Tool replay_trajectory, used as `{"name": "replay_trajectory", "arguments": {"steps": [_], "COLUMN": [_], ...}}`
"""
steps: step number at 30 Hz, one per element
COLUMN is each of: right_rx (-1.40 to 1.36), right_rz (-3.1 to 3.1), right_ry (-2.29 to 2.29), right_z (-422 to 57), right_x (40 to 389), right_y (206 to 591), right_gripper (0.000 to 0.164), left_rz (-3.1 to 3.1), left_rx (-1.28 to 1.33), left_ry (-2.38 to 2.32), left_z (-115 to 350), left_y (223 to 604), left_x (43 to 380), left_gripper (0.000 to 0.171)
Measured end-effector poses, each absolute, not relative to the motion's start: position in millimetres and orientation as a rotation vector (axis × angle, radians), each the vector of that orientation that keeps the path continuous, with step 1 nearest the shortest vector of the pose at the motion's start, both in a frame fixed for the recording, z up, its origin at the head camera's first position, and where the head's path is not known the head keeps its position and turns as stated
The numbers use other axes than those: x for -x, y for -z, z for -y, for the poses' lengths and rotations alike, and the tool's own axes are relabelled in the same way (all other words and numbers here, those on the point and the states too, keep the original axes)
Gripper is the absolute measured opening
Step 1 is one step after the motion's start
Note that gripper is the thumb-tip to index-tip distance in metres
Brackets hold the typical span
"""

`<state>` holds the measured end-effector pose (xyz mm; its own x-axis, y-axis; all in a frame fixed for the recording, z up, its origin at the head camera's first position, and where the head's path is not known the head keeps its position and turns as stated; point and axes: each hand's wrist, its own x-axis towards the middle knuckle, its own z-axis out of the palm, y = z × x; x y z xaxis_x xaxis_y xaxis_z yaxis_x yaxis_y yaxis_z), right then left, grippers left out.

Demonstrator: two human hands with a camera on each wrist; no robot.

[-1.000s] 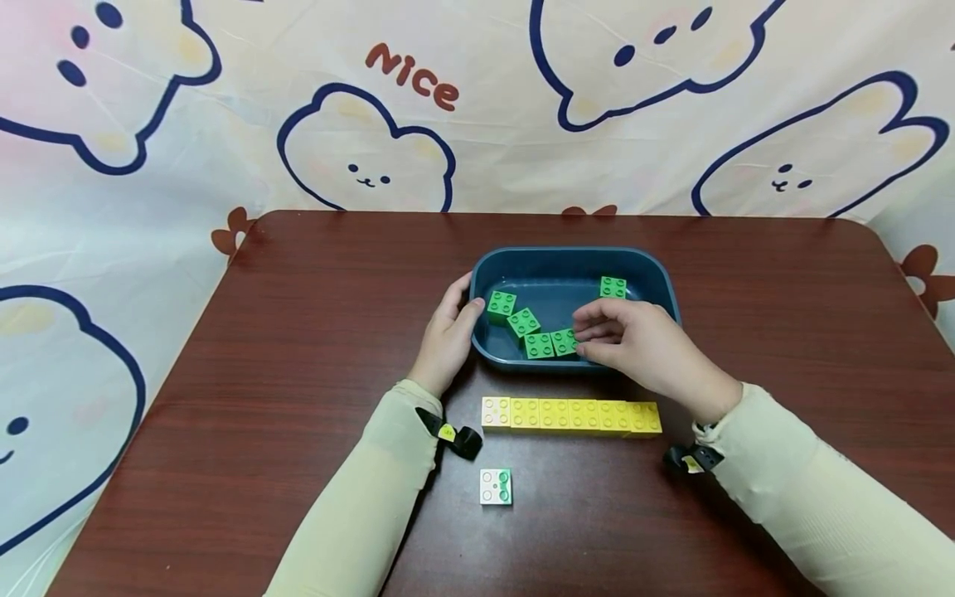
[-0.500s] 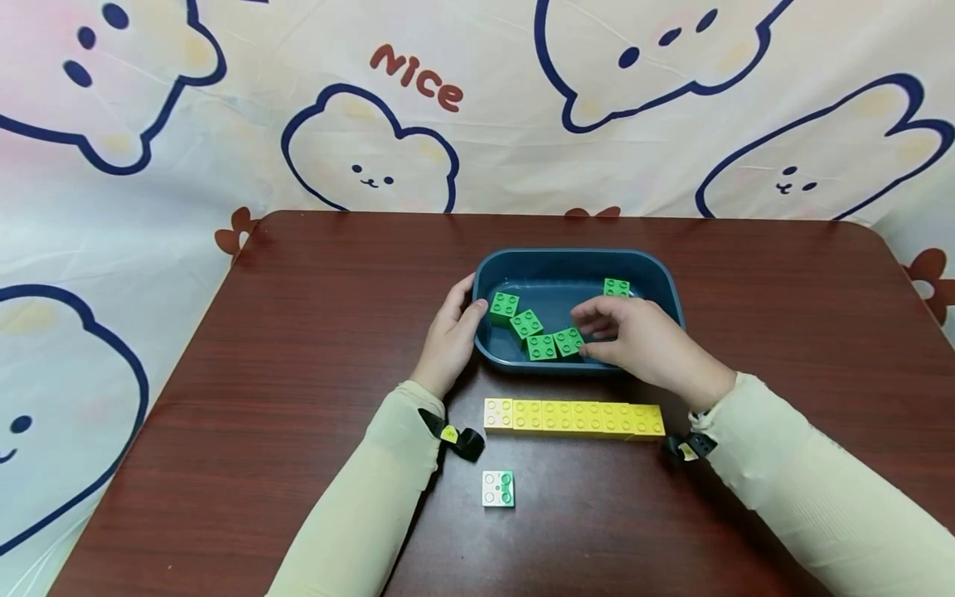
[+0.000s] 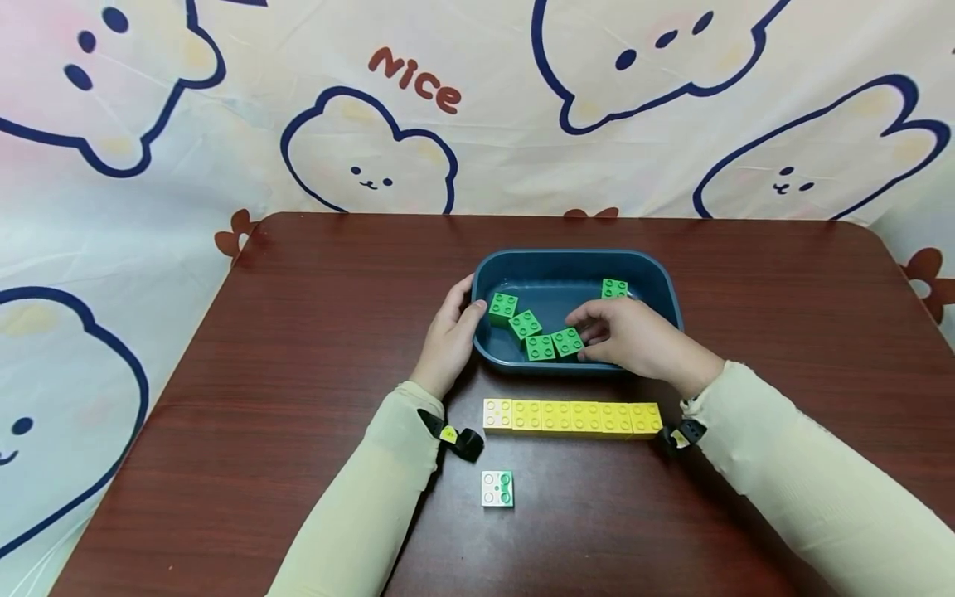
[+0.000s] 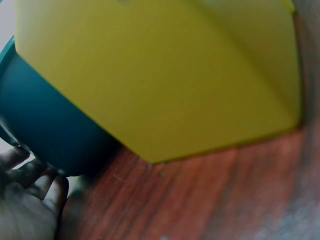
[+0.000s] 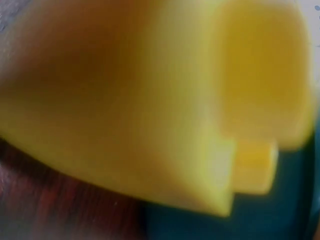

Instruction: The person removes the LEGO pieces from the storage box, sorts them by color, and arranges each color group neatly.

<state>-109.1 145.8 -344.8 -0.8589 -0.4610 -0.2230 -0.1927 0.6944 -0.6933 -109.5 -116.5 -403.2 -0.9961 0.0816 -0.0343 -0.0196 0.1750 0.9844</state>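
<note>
My left hand [image 3: 446, 336] grips the left end of a dark blue plastic tray [image 3: 552, 259], thumb over the rim. In the left wrist view its fingers [image 4: 55, 192] lie against the tray's outer wall. My right hand [image 3: 634, 338] reaches over the tray's front right side, fingers loosely bent and apart. Its fingertips are right at a green toy building brick [image 3: 567, 342] near the front wall. Beside that brick lie more green bricks [image 3: 540, 347], and another green brick [image 3: 615, 288] sits at the back right. The right wrist view shows no hand.
In front of the tray, a row of joined yellow bricks [image 3: 570, 417] lies on the brown table [image 3: 336, 290]; it looms large in both wrist views. A single white and green brick [image 3: 496, 489] sits nearer to me. A printed cloth [image 3: 507, 166] hangs behind the table.
My right hand and forearm have shifted slightly to the left, the wrist strap now overlapping the yellow row's right end. My left hand, the tray and the bricks keep their places.
</note>
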Motion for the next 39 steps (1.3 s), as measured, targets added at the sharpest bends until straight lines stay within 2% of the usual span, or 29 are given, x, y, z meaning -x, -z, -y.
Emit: {"name": "replay_trajectory", "arguments": {"steps": [11,39], "right_rx": [0.472,0.413], "right_rz": [-2.548,-2.629], "right_ry": [0.981,1.204], "right_z": [-146.0,-150.0], "right_x": [104.5,66.9], "right_y": [338.2,317.9], "right_gripper": [0.033,0.040], "left_rz": [-2.351,-2.348], "left_rx": [-0.065,-0.076], "left_ry": [-1.972,-1.973], "left_z": [116.6,117.0], "left_y": [403.3,403.1], "left_x": [109.2,110.4], "left_gripper": [0.044,0.044]}}
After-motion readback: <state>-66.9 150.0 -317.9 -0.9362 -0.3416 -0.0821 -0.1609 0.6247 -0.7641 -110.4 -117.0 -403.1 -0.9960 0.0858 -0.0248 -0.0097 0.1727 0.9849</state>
